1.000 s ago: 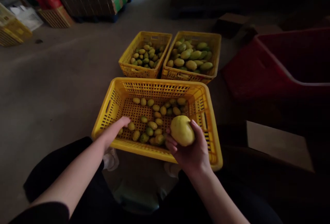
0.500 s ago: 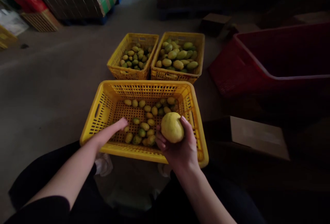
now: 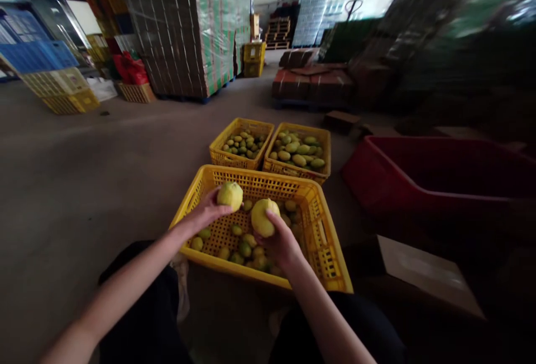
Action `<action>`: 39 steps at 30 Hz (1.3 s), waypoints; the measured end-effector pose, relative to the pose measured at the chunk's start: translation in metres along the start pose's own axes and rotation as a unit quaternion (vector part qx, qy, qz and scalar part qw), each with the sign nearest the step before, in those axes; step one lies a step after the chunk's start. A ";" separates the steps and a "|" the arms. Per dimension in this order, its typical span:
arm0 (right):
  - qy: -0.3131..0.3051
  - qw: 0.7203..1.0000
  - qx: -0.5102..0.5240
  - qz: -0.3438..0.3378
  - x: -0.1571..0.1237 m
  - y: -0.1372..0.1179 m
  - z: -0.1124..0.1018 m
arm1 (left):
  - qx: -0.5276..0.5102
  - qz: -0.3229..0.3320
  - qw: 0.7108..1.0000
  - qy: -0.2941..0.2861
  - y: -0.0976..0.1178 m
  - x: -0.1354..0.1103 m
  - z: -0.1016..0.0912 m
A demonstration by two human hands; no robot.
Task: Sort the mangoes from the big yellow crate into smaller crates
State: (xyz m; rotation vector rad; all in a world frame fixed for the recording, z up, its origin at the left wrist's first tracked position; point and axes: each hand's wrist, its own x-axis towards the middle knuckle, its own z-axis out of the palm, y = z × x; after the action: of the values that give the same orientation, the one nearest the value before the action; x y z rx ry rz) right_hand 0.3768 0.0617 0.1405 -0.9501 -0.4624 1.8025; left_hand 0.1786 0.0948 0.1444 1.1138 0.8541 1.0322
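A yellow slatted crate (image 3: 330, 258) sits on the floor in front of my knees, with several small yellow-green fruits (image 3: 245, 247) on its bottom. My left hand (image 3: 207, 213) is closed around a yellow fruit (image 3: 230, 195), held above the crate's far left part. My right hand (image 3: 280, 240) grips a second, slightly larger yellow fruit (image 3: 263, 217) just to the right of it. The two fruits are close together, a small gap between them.
Two smaller yellow crates stand side by side behind: the left crate (image 3: 221, 154) with small fruits, the right crate (image 3: 320, 166) with larger green ones. A red tub (image 3: 377, 177) lies right, a cardboard box (image 3: 422, 274) near right. Wrapped pallet stacks (image 3: 184, 23) stand at the back.
My left hand has come up out of the crate holding a fruit, beside the one in my right hand. The camera has tilted up, showing more of the warehouse.
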 end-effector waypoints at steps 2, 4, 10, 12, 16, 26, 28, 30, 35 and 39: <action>0.044 0.993 -0.073 -0.076 0.002 0.002 0.000 | -0.013 0.018 1.000 0.020 -0.010 -0.011 0.002; 0.080 0.975 -0.145 -0.150 0.005 0.001 0.000 | -0.034 0.019 0.998 0.044 -0.023 -0.016 0.000; -0.028 0.917 -0.300 -0.260 0.021 0.005 0.008 | -0.129 0.026 0.987 0.097 -0.038 -0.017 -0.004; -0.066 0.918 -0.300 -0.252 0.028 0.013 0.011 | -0.124 0.057 0.986 0.099 -0.034 -0.015 -0.002; -0.074 0.912 -0.317 -0.248 0.038 0.029 0.014 | -0.019 0.137 0.980 0.143 -0.027 -0.009 0.001; -0.042 0.902 -0.323 -0.285 0.035 0.031 0.025 | -0.115 0.151 0.962 0.195 -0.023 -0.002 0.012; -0.039 0.901 -0.319 -0.292 0.033 0.031 0.026 | -0.165 0.143 0.961 0.172 -0.020 -0.003 0.012; -0.037 0.901 -0.320 -0.292 0.030 0.031 0.028 | -0.199 0.143 0.957 0.155 -0.017 -0.004 0.012; -0.013 0.912 -0.313 -0.264 0.025 0.029 0.033 | -0.280 0.116 0.938 0.168 -0.012 -0.002 0.015; 0.056 0.932 -0.261 -0.244 0.026 0.030 0.033 | -0.293 0.081 0.934 0.189 -0.017 0.002 0.015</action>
State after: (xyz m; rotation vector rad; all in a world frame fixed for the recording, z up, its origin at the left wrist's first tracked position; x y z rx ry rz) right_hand 0.3282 0.0760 0.1299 -1.1631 -1.0392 1.1817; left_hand 0.1969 0.0909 0.1316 0.4854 0.6845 1.5480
